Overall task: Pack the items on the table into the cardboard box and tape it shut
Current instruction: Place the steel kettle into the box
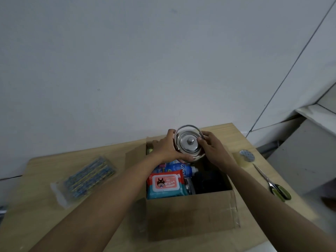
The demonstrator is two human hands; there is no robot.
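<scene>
An open cardboard box point(190, 215) stands on the wooden table point(45, 215). Over its far end I hold a shiny steel kettle point(189, 142) with a lid and a hoop handle. My left hand point(168, 149) grips its left side, thumb under the body. My right hand point(211, 149) grips its right side by the handle. Inside the box lie a red and teal wipes pack point(166, 184), a blue bottle point(179, 169) and something dark at the right.
A clear plastic pack with blue and yellow contents point(87, 177) lies on the table's left. To the right of the box sit a roll of clear tape point(246, 157) and green-handled scissors point(272, 184). A white wall rises behind the table.
</scene>
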